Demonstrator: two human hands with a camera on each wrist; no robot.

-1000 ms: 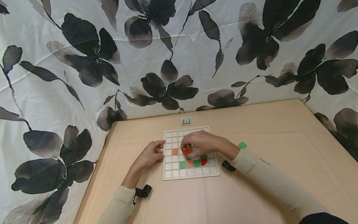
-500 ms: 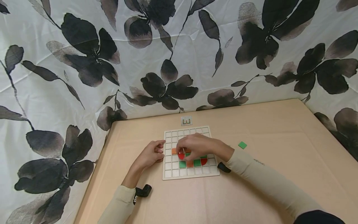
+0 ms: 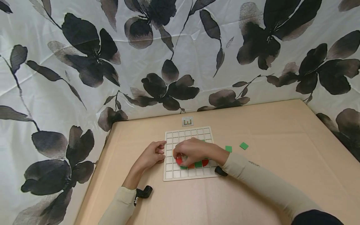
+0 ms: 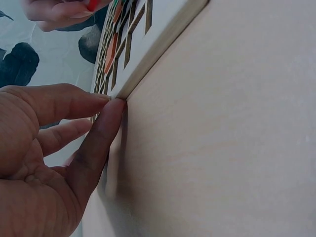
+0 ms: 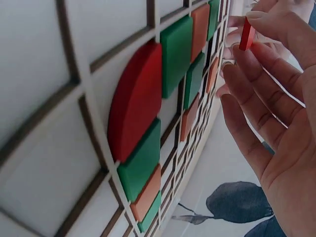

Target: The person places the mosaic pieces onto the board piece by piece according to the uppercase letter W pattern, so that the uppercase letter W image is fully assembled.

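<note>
Flat on the table lies a white grid board (image 3: 169,175) with square cells; green, orange and red tiles sit in some. My right hand (image 3: 194,151) is over its middle, thumb and fingertips pinching a small red tile (image 5: 247,34), seen edge-on in the right wrist view. Under this hand several tiles are partly hidden. A green tile (image 3: 198,164) and a red quarter-round tile (image 5: 136,101) sit in neighbouring cells. At the board's left edge is my left hand (image 3: 152,154), its thumb and index fingertip touching the rim (image 4: 163,52).
Two loose green square tiles (image 3: 243,146) lie on the table (image 3: 281,150) right of the board, one close by the right wrist. Behind the board is a small card (image 3: 187,121) with a printed grid pattern. A floral curtain (image 3: 168,62) hangs along the back and left.
My right hand has moved left and slightly nearer over the board with the red tile, uncovering a second loose green tile beside the wrist. My left hand has stayed at the board's edge.
</note>
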